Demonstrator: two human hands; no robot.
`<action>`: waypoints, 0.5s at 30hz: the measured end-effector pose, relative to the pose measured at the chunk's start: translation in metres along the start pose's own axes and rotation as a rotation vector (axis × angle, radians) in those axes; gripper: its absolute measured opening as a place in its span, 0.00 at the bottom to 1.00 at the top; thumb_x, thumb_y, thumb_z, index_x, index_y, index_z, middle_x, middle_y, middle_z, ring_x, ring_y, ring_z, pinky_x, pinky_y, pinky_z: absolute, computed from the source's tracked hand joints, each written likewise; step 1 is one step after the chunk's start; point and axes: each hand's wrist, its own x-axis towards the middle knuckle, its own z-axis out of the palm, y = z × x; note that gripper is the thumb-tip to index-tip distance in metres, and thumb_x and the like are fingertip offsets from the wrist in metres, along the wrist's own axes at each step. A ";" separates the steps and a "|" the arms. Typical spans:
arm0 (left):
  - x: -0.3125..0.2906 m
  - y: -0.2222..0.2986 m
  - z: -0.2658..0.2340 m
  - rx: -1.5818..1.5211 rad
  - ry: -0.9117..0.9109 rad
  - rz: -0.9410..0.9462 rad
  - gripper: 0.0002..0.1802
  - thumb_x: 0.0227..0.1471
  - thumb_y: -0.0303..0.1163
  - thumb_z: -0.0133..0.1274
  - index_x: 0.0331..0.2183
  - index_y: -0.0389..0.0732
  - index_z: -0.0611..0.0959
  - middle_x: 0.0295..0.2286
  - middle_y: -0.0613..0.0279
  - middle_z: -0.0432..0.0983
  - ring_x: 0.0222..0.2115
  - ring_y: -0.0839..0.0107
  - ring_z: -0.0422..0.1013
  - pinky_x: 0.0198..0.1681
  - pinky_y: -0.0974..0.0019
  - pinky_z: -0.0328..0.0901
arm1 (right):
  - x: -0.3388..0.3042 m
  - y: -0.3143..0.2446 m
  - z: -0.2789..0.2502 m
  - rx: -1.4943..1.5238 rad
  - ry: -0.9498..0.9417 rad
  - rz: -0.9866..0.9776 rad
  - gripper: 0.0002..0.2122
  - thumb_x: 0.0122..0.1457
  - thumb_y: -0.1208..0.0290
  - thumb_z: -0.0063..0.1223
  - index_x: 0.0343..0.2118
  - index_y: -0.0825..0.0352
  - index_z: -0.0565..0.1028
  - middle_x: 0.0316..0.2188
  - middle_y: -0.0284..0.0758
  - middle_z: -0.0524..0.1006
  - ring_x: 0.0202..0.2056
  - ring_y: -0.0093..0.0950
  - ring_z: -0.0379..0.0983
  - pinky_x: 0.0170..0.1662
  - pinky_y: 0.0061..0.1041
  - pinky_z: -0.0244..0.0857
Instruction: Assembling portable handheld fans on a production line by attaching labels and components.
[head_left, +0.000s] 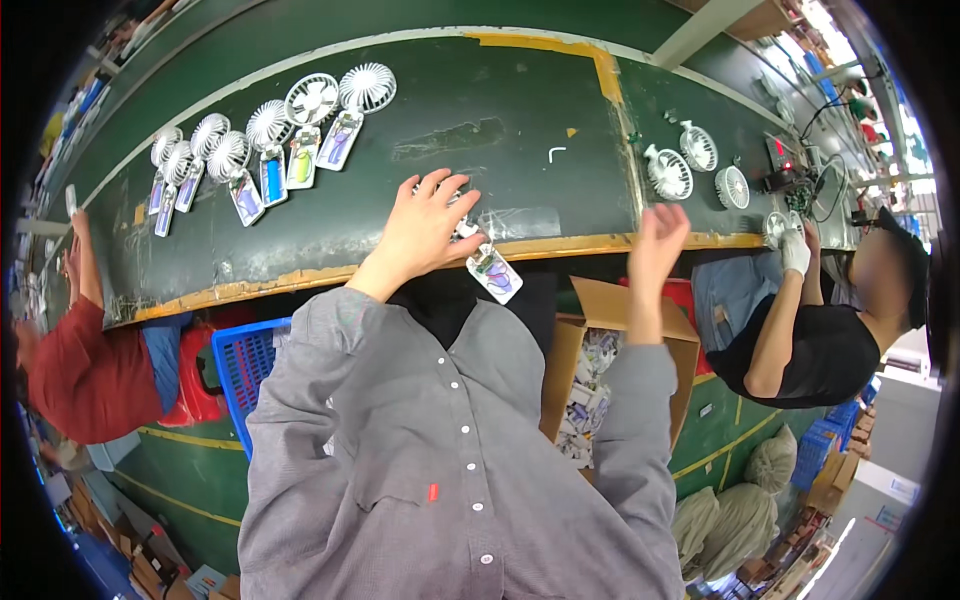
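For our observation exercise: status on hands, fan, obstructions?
Left hand over handheld fan, wiring exposed. Right hand loosely curled, apparently empty. Row of fans left, clear of hands.

White handheld fan (496,276), open handle with purple insides, aslant over the near table edge (580,245)

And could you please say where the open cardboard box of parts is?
Right of centre in the head view, the cardboard box sits below the bench edge, partly behind the right forearm.
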 end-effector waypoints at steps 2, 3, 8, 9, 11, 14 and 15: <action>-0.001 -0.002 0.001 -0.018 -0.004 0.022 0.26 0.44 0.51 0.58 0.41 0.45 0.78 0.46 0.59 0.69 0.50 0.57 0.63 0.48 0.47 0.60 | -0.057 -0.026 0.020 -0.022 -0.229 -0.096 0.16 0.57 0.74 0.54 0.46 0.71 0.66 0.42 0.40 0.71 0.45 0.30 0.68 0.51 0.31 0.62; 0.000 -0.001 0.000 -0.019 -0.008 0.026 0.26 0.44 0.51 0.58 0.41 0.45 0.78 0.46 0.59 0.69 0.50 0.57 0.63 0.48 0.47 0.60 | -0.087 -0.033 0.030 0.003 -0.303 -0.190 0.16 0.54 0.74 0.55 0.45 0.71 0.68 0.42 0.41 0.71 0.45 0.33 0.69 0.52 0.32 0.62; 0.001 0.023 -0.021 -0.367 -0.056 -0.050 0.22 0.41 0.46 0.60 0.35 0.41 0.79 0.39 0.58 0.72 0.44 0.57 0.66 0.44 0.56 0.65 | -0.165 -0.051 0.054 -0.172 -0.444 -0.451 0.25 0.44 0.72 0.65 0.46 0.70 0.67 0.46 0.44 0.70 0.48 0.43 0.66 0.51 0.38 0.61; 0.001 0.036 -0.032 -0.457 -0.082 -0.081 0.21 0.41 0.45 0.60 0.34 0.40 0.79 0.38 0.58 0.72 0.43 0.57 0.67 0.44 0.56 0.66 | -0.172 -0.055 0.056 -0.145 -0.410 -0.418 0.26 0.43 0.73 0.65 0.46 0.70 0.67 0.46 0.44 0.70 0.48 0.43 0.66 0.51 0.38 0.61; -0.002 0.059 -0.056 -0.631 -0.115 -0.141 0.18 0.43 0.38 0.59 0.36 0.38 0.78 0.37 0.57 0.74 0.40 0.58 0.70 0.42 0.59 0.66 | -0.182 -0.063 0.057 -0.090 -0.360 -0.344 0.27 0.40 0.74 0.67 0.46 0.69 0.68 0.46 0.43 0.70 0.49 0.43 0.66 0.52 0.38 0.60; 0.002 0.075 -0.082 -0.986 -0.192 -0.251 0.16 0.45 0.35 0.56 0.35 0.36 0.78 0.35 0.55 0.75 0.35 0.61 0.72 0.39 0.62 0.66 | -0.188 -0.073 0.056 0.101 -0.309 -0.199 0.26 0.40 0.76 0.65 0.45 0.68 0.69 0.46 0.42 0.71 0.49 0.41 0.66 0.52 0.37 0.61; 0.002 0.078 -0.086 -1.050 -0.199 -0.257 0.14 0.46 0.33 0.54 0.34 0.34 0.78 0.33 0.54 0.75 0.32 0.63 0.73 0.37 0.64 0.66 | -0.188 -0.074 0.052 0.097 -0.308 -0.201 0.26 0.40 0.76 0.65 0.45 0.68 0.69 0.46 0.42 0.71 0.49 0.41 0.66 0.52 0.37 0.61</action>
